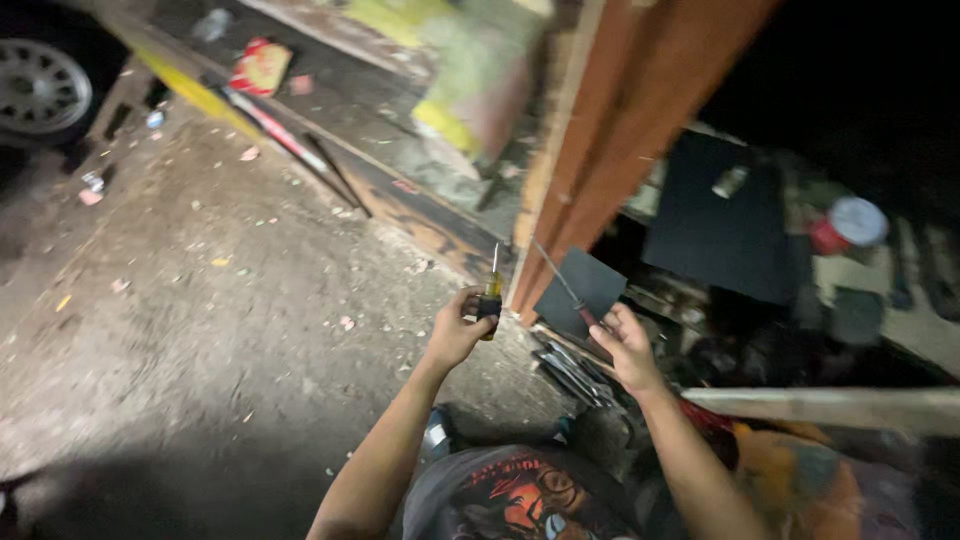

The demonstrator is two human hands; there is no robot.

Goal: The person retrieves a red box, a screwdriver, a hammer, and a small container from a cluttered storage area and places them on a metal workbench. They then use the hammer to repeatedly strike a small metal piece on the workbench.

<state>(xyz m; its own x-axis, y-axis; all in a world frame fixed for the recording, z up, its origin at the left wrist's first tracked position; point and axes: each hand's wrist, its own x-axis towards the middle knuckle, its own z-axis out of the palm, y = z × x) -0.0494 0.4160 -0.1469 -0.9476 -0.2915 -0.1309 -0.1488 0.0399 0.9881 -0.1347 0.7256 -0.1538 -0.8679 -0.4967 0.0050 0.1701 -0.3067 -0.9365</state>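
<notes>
Head view. A short screwdriver [491, 290] with a yellow and black handle is held upright in the left hand [457, 328]. The fingers [470, 300] of that hand are closed around the handle, and the metal tip stands above them, close to the edge of an orange-brown post [610, 130].

A long thin screwdriver [565, 284] with a red handle is held in the right hand [628, 345]. The fingers [612, 322] are pinched on the handle, and the shaft runs up and to the left from them, across a dark flat panel [590, 285] that lies just behind. The two hands are held near each other but apart, with the foot of the post between them.

Below the right fingers, a cluster of metal tools [572, 372] is seen on the ground. To the right of the right fingers, a larger black panel [720, 215] and a red container [845, 228] with a pale lid are noted, well apart from the hand. A pale wooden plank [830, 408] runs to the right, below that wrist.

To the left of the left fingers, bare dirt ground [200, 330] with scattered litter is recorded. A car wheel [40, 85] is seen far up and to the left. The lower part of the view is dim and details there cannot be told.
</notes>
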